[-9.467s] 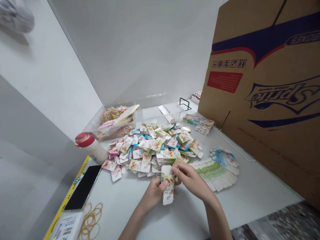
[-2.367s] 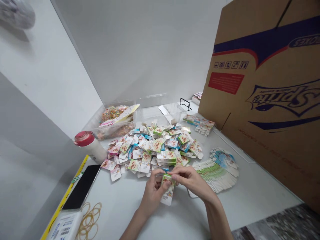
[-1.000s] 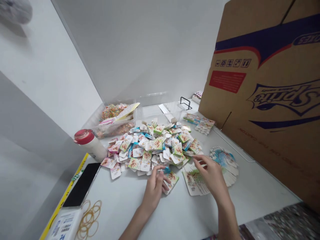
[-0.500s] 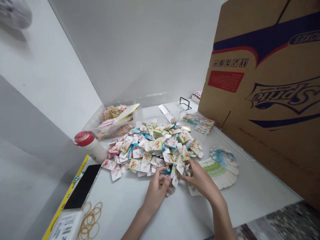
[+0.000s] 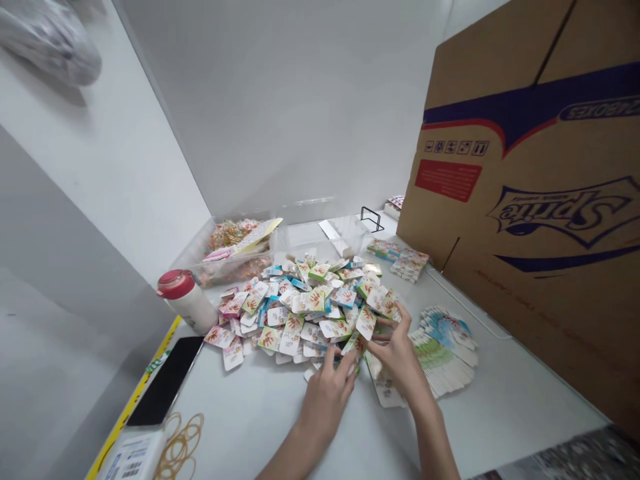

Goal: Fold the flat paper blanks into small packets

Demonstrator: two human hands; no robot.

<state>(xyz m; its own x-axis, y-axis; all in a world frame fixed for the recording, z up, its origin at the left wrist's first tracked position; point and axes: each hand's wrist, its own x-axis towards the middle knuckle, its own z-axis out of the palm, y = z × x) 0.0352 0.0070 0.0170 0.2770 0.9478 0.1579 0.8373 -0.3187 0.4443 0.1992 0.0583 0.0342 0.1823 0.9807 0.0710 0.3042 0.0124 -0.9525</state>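
Observation:
A heap of small printed cards (image 5: pixel 305 303) in green, blue and pink lies on the white table (image 5: pixel 280 427). My left hand (image 5: pixel 327 393) is at the heap's near edge, fingers pinched on a green card (image 5: pixel 353 345). My right hand (image 5: pixel 397 353) sits just to its right, fingers curled and pinching cards at the heap's right edge. A fanned row of sorted cards (image 5: pixel 443 347) lies directly right of my right hand.
A large Sprite cardboard box (image 5: pixel 540 220) stands along the right. Clear tubs (image 5: pixel 235 250) sit at the back. A red-capped white bottle (image 5: pixel 184 300), a black phone (image 5: pixel 165 380) and several rubber bands (image 5: pixel 183 437) lie at the left.
My hands let go of the stack they held, laid it by the fanned row, and both reached forward into the heap's near right edge, picking at cards.

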